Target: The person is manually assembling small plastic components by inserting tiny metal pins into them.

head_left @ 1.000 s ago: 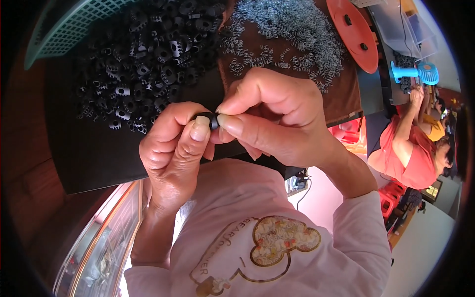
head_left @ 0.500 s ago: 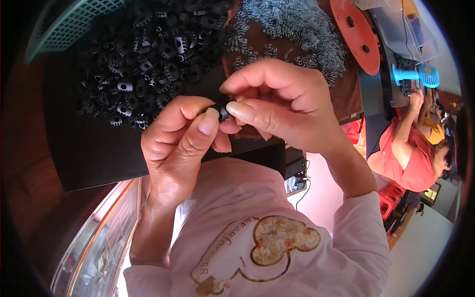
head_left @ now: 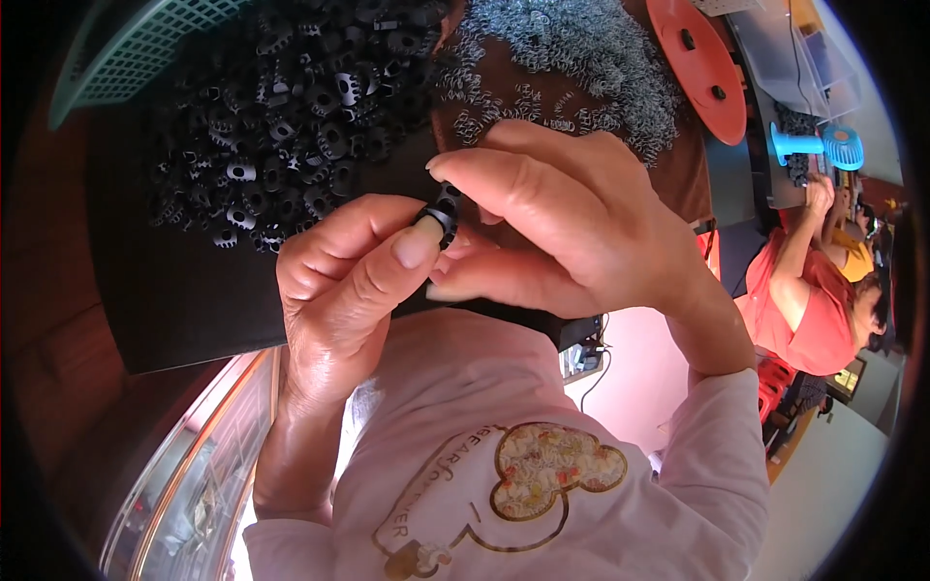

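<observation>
While a heap of black gears (head_left: pixel 281 116) and a pile of wire springs (head_left: pixel 572 68) are lying toward the far edge of the dark worktop (head_left: pixel 184 300), the left hand (head_left: pixel 339 281) and right hand (head_left: pixel 572 232) are pinching one small black gear (head_left: pixel 444 211) together between their fingertips, above the worktop's near edge.

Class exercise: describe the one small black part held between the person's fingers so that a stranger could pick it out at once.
Start at the dark work surface with its heap of black toothed parts. Nearer the person, the left hand and right hand meet. The small black toothed ring pinched between their fingertips is the only such part lifted off the heap.
</observation>
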Demonstrator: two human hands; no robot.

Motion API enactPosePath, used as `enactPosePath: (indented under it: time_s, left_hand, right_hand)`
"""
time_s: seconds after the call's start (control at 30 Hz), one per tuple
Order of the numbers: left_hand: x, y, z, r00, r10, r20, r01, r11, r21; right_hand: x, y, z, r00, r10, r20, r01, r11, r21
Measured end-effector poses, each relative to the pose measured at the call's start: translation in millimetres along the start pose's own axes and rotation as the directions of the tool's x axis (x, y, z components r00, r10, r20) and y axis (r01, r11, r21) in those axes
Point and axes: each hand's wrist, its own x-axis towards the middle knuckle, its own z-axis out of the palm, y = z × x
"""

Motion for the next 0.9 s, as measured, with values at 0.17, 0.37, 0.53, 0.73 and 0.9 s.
enactPosePath:
  time_s: [0.17, 0.37, 0.53, 0.73, 0.9]
  left_hand:
    - [-2, 1, -6, 1.0, -0.006, -0.014, 0.007, 0.999, 0.038]
    - [-2, 3, -1, 1.0, 0.008, 0.006, -0.009, 0.998, 0.069]
    - [-1, 0, -4, 1.0, 0.025, 0.014, -0.026, 0.995, 0.092]
    - [-1, -2, -4, 0.996, 0.086, 0.04, -0.091, 0.985, 0.145]
    - [-1, -9, 1, 0.99, 0.105, 0.092, -0.125, 0.961, 0.245]
  right_hand:
    - [0, 3, -4, 0.99, -0.113, 0.086, 0.125, 0.979, -0.163]
    - [1, 2, 1, 0.984, -0.172, 0.032, 0.175, 0.959, -0.221]
    - [-2, 6, 8, 0.966, -0.258, -0.006, 0.245, 0.927, -0.283]
    - [-3, 6, 19, 0.96, -0.239, -0.148, 0.171, 0.915, -0.366]
    - [-14, 2, -23, 0.989, -0.123, -0.085, 0.072, 0.888, -0.455]
